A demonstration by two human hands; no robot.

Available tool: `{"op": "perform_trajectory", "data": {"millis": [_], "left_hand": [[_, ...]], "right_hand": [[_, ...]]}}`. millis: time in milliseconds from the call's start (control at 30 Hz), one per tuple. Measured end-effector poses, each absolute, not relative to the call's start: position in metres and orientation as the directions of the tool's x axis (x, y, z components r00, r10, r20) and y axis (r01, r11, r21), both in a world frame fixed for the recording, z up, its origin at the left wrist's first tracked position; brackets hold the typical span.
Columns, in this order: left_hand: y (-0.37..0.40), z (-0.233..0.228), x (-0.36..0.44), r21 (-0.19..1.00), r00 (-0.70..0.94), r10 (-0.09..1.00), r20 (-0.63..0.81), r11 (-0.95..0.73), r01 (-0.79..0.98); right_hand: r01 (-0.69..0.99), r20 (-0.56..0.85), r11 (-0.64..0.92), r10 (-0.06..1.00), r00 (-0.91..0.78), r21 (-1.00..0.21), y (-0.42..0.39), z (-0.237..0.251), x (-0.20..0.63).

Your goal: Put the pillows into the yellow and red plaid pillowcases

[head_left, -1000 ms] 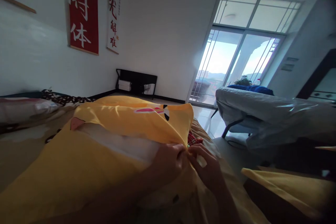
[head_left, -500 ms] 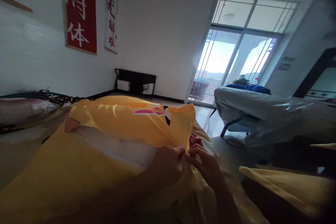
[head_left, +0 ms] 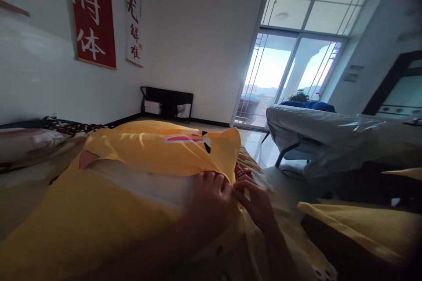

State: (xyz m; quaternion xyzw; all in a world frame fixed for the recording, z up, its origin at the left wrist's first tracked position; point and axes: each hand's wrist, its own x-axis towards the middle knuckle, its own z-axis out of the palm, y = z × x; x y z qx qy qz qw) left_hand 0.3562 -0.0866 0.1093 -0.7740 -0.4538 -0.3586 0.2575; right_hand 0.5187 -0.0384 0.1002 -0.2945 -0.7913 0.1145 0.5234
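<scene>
A yellow pillowcase (head_left: 154,149) with a pink and black print lies across a bed in front of me, with the white pillow (head_left: 145,184) showing through its open side. My left hand (head_left: 212,195) pinches the yellow fabric at the near corner of the opening. My right hand (head_left: 253,197) meets it there, fingers closed on the same corner edge. Both forearms run down toward the bottom of the view.
A patterned pillow (head_left: 29,140) lies at far left. A plastic-covered cot (head_left: 329,134) stands to the right, before a glass balcony door (head_left: 283,74). A low black rack (head_left: 166,103) stands against the back wall. Another yellow cloth (head_left: 356,224) lies at lower right.
My hands have stayed at the pillowcase corner and shifted slightly up and left. The left hand's fingers have spread over the fabric. My view has turned a little to the right.
</scene>
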Motion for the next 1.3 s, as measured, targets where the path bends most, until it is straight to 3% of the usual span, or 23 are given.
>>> {"op": "perform_trajectory", "data": {"millis": [300,433,633,733,833,933,1033,1300], "left_hand": [[-0.094,0.106,0.359,-0.184,0.323,0.431,0.843,-0.334,0.924],[-0.091,0.108,0.359,-0.191,0.341,0.529,0.777,-0.318,0.929],[-0.091,0.112,0.356,-0.084,0.305,0.633,0.711,-0.353,0.932],[-0.09,0.116,0.353,-0.068,0.31,0.643,0.7,-0.372,0.926],[-0.086,0.12,0.352,0.052,0.29,0.681,0.672,-0.435,0.899],[-0.08,0.121,0.353,0.223,0.232,0.708,0.667,-0.486,0.845],[-0.075,0.121,0.351,0.321,0.16,0.718,0.678,-0.484,0.814],[-0.074,0.129,0.303,0.376,0.136,0.777,0.614,-0.44,0.816]], "right_hand": [[0.41,0.73,0.813,0.565,-0.384,-0.414,-0.045,0.098,0.507],[0.49,0.808,0.835,0.46,-0.369,-0.252,-0.039,0.09,0.508],[0.503,0.867,0.864,0.271,-0.417,-0.027,-0.029,0.088,0.517],[0.508,0.894,0.861,0.206,-0.397,0.028,-0.028,0.09,0.516],[0.524,0.915,0.85,0.166,-0.368,0.056,-0.031,0.092,0.512],[0.557,0.926,0.828,0.155,-0.345,0.069,-0.034,0.093,0.508],[0.597,0.924,0.801,0.19,-0.33,0.049,-0.033,0.09,0.507],[0.672,0.95,0.74,0.225,-0.215,-0.024,-0.023,0.079,0.511]]}}
